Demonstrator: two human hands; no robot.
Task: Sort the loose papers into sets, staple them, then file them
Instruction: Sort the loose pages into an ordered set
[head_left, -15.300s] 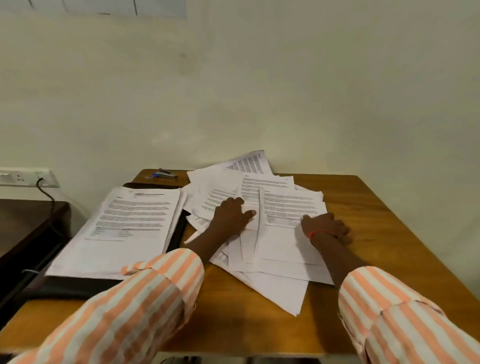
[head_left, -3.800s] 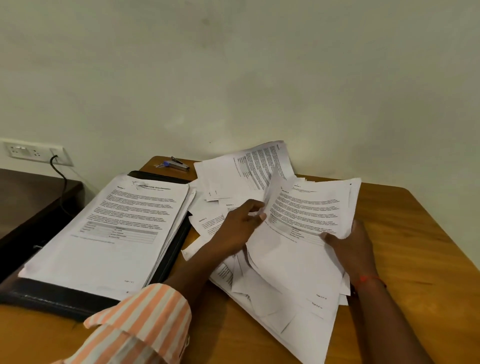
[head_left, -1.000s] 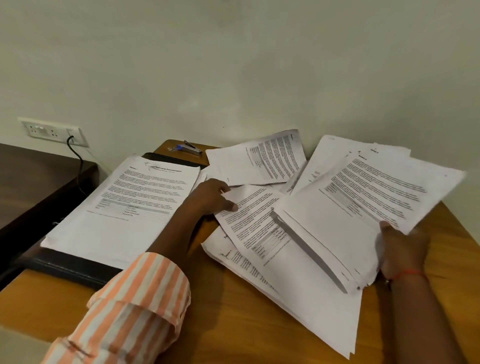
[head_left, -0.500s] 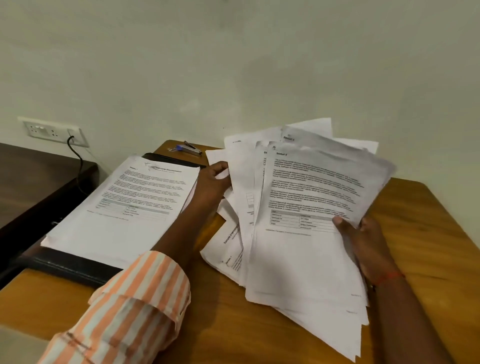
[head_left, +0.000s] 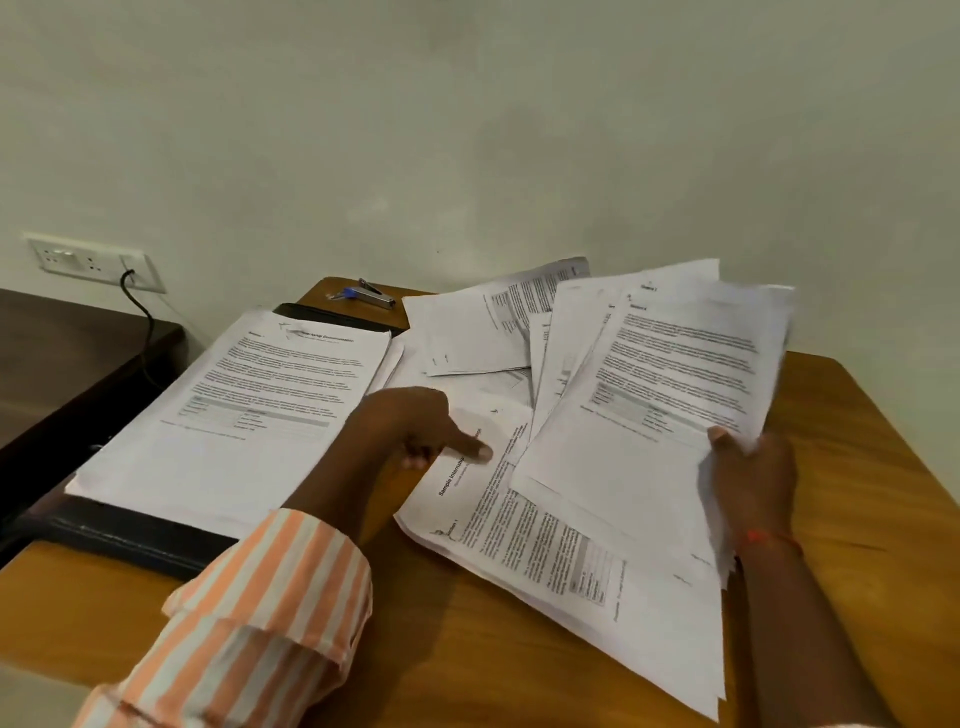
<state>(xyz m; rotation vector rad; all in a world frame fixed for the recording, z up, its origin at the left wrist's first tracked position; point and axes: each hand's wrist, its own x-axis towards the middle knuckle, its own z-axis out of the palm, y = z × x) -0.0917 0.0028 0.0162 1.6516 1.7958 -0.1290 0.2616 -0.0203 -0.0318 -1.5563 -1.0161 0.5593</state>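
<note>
On the desk (head_left: 857, 467), centre to right: loose papers in an overlapping heap.

Right hand (head_left: 753, 478): grips a fanned bundle (head_left: 665, 384) at its near right corner, thumb on top. The bundle is tilted up off the heap and its right edge is blurred.

Left hand (head_left: 410, 431): index finger straight, tip resting on the titled sheet (head_left: 545, 545), other fingers curled under. It grips nothing as far as this view shows; the thumb is partly hidden, so a pinch on the sheet's edge cannot be ruled out.

Key relation: the titled sheet lies under and to the right of the left fingertip. Its long axis runs diagonally, from the left hand toward the near right edge of the desk. Its far end is tucked beneath the lifted bundle. The left hand is nearer; the right is occupied.

Judgement: sorting step, early. The stapler (head_left: 371, 297) sits at the far edge, untouched, behind the folder (head_left: 130, 535), which carries a squared stack (head_left: 234, 405). Pulling the titled sheet free means sliding it out from under the bundle. Risk: the sheets beneath drag along.
</note>
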